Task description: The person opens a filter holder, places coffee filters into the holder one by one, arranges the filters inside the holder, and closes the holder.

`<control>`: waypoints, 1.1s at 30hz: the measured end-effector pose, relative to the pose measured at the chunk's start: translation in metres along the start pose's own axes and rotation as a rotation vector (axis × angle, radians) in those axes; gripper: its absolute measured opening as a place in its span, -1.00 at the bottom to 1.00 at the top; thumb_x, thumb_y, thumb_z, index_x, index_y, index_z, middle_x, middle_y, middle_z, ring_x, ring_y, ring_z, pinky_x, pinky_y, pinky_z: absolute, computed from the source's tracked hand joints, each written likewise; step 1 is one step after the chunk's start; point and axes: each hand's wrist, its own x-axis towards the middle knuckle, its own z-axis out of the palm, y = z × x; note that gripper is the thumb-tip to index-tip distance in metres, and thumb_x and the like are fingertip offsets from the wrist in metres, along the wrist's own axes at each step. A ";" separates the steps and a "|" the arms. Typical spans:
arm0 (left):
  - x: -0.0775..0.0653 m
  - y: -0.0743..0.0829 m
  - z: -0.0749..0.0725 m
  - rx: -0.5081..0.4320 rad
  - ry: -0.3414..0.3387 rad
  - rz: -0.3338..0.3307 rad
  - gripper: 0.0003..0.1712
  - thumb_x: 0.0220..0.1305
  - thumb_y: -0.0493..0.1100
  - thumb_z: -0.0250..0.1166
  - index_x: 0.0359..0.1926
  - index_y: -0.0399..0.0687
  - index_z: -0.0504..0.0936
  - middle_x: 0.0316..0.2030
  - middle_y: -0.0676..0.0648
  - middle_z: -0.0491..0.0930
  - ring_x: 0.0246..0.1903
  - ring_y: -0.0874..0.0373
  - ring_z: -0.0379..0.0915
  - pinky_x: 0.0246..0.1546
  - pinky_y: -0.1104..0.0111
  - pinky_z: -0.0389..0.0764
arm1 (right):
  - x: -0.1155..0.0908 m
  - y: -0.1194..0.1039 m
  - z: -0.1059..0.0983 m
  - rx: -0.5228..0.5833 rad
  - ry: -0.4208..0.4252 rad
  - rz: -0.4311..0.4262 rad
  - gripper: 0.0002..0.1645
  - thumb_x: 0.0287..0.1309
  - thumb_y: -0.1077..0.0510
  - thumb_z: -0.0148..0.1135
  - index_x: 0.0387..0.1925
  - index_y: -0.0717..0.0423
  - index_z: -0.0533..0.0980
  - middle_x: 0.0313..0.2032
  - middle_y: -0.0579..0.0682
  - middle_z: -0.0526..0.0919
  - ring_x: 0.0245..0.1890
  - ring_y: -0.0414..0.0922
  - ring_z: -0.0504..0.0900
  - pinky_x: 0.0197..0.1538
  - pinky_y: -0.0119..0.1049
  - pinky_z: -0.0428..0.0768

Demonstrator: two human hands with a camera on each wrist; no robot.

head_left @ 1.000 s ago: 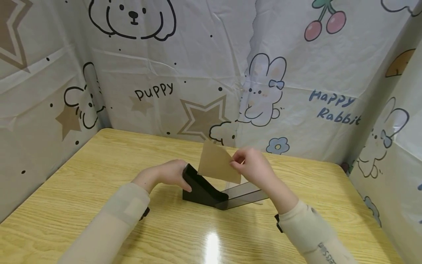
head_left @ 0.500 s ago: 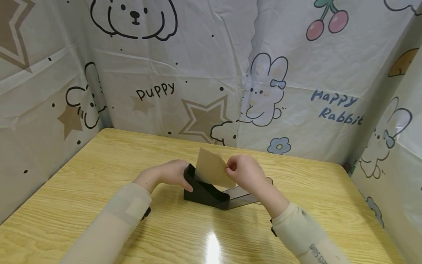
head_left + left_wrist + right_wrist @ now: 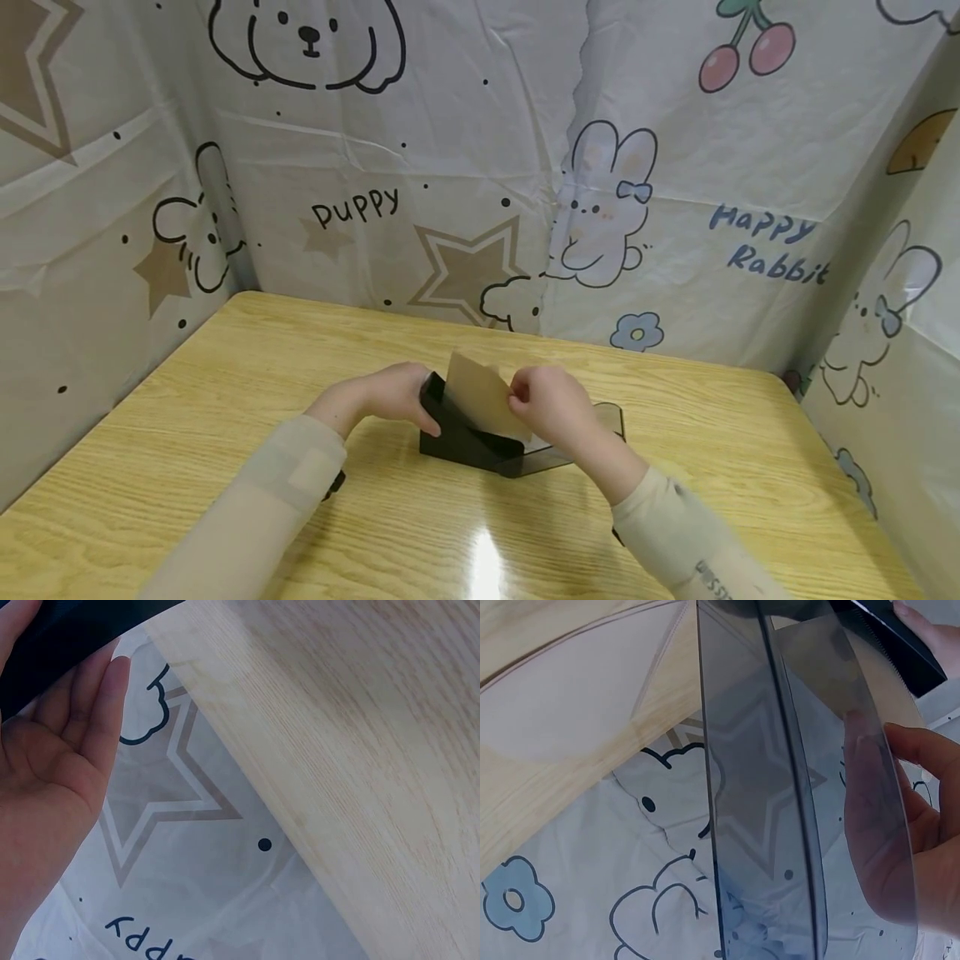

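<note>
A black box (image 3: 468, 446) with a sloped front stands on the table, its smoky see-through lid (image 3: 551, 461) swung out to the right. My left hand (image 3: 393, 393) grips the tall end of the box, thumb on the near side; in the left wrist view its fingers (image 3: 105, 712) lie along the black wall. A tan sheet of card (image 3: 480, 396) is pinched by its right edge in my right hand (image 3: 551, 404), its lower part inside the box opening. From the right wrist, the lid (image 3: 757, 787) covers part of that hand and the card (image 3: 817, 671).
The wooden table (image 3: 375, 533) runs up to a printed cloth backdrop (image 3: 450, 167) behind and at both sides. On the tabletop beside the lid, the right wrist view shows a clear curved-edged piece (image 3: 562, 690).
My right hand has moved down and left, lowering the card from above the box into its opening. More of the lid's far end shows now. The left hand keeps its grip.
</note>
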 end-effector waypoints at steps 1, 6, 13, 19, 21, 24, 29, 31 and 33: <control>0.000 0.000 0.000 0.004 0.000 -0.001 -0.75 -0.08 -0.22 0.48 -0.51 -0.06 0.50 -0.58 0.12 0.36 -0.56 0.27 0.21 -0.48 0.44 0.34 | 0.000 0.000 0.001 0.001 -0.005 -0.005 -0.84 0.08 0.20 0.24 -0.58 0.09 0.55 -0.64 -0.12 0.48 -0.60 -0.20 0.38 -0.49 -0.36 0.35; 0.000 0.000 0.001 0.003 0.000 -0.023 -0.61 -0.07 -0.22 0.47 -0.63 0.00 0.35 -0.69 0.12 0.18 -0.64 0.27 0.09 -0.55 0.45 0.24 | -0.002 -0.002 0.006 0.001 0.001 -0.036 -0.84 0.07 0.22 0.25 -0.60 0.09 0.55 -0.66 -0.13 0.47 -0.61 -0.20 0.37 -0.50 -0.36 0.35; -0.001 0.001 0.002 -0.016 0.007 -0.054 -0.50 -0.06 -0.24 0.46 -0.68 0.03 0.22 -0.72 0.11 0.08 -0.67 0.25 0.01 -0.57 0.44 0.18 | -0.001 -0.003 0.012 -0.012 0.016 -0.066 -0.84 0.04 0.23 0.27 -0.61 0.08 0.56 -0.66 -0.12 0.51 -0.62 -0.22 0.37 -0.50 -0.36 0.37; 0.000 -0.001 0.001 -0.007 0.001 -0.042 -0.59 -0.05 -0.23 0.46 -0.64 0.02 0.31 -0.68 0.11 0.17 -0.63 0.27 0.09 -0.55 0.45 0.23 | 0.000 -0.005 0.016 -0.007 0.002 -0.067 -0.86 0.02 0.24 0.27 -0.60 0.07 0.57 -0.63 -0.12 0.55 -0.61 -0.23 0.39 -0.46 -0.34 0.41; 0.000 -0.001 0.001 -0.012 0.000 -0.044 -0.60 -0.05 -0.23 0.46 -0.64 0.02 0.32 -0.68 0.11 0.17 -0.63 0.26 0.09 -0.55 0.45 0.23 | 0.000 -0.005 0.017 -0.009 -0.002 -0.069 -0.87 0.02 0.24 0.26 -0.60 0.07 0.58 -0.63 -0.12 0.55 -0.60 -0.23 0.40 -0.46 -0.34 0.42; -0.001 -0.001 0.001 -0.022 -0.003 -0.041 -0.56 -0.05 -0.24 0.45 -0.66 0.02 0.28 -0.70 0.11 0.13 -0.65 0.26 0.05 -0.56 0.45 0.20 | 0.000 -0.005 0.019 -0.013 -0.007 -0.067 -0.87 0.02 0.24 0.26 -0.59 0.07 0.58 -0.61 -0.11 0.57 -0.60 -0.23 0.41 -0.47 -0.34 0.43; -0.001 0.001 0.001 -0.040 -0.009 -0.034 -0.52 -0.04 -0.24 0.45 -0.69 0.04 0.24 -0.74 0.12 0.06 -0.68 0.26 -0.03 -0.59 0.45 0.16 | 0.001 -0.004 0.022 -0.018 -0.035 -0.048 -0.87 0.06 0.21 0.25 -0.56 0.07 0.59 -0.57 -0.10 0.61 -0.60 -0.23 0.43 -0.48 -0.34 0.44; -0.001 0.001 0.001 -0.039 -0.008 -0.041 -0.51 -0.04 -0.24 0.45 -0.70 0.04 0.23 -0.75 0.12 0.05 -0.69 0.26 -0.04 -0.59 0.45 0.16 | 0.001 -0.003 0.023 -0.018 -0.043 -0.049 -0.87 0.07 0.21 0.25 -0.57 0.06 0.58 -0.56 -0.10 0.62 -0.59 -0.23 0.43 -0.48 -0.34 0.44; -0.002 0.001 0.001 -0.036 -0.004 -0.049 -0.49 -0.04 -0.24 0.45 -0.71 0.05 0.22 -0.75 0.12 0.04 -0.69 0.26 -0.05 -0.60 0.45 0.15 | 0.001 -0.003 0.023 -0.017 -0.044 -0.054 -0.86 0.07 0.21 0.25 -0.57 0.06 0.58 -0.56 -0.10 0.62 -0.60 -0.23 0.43 -0.48 -0.35 0.43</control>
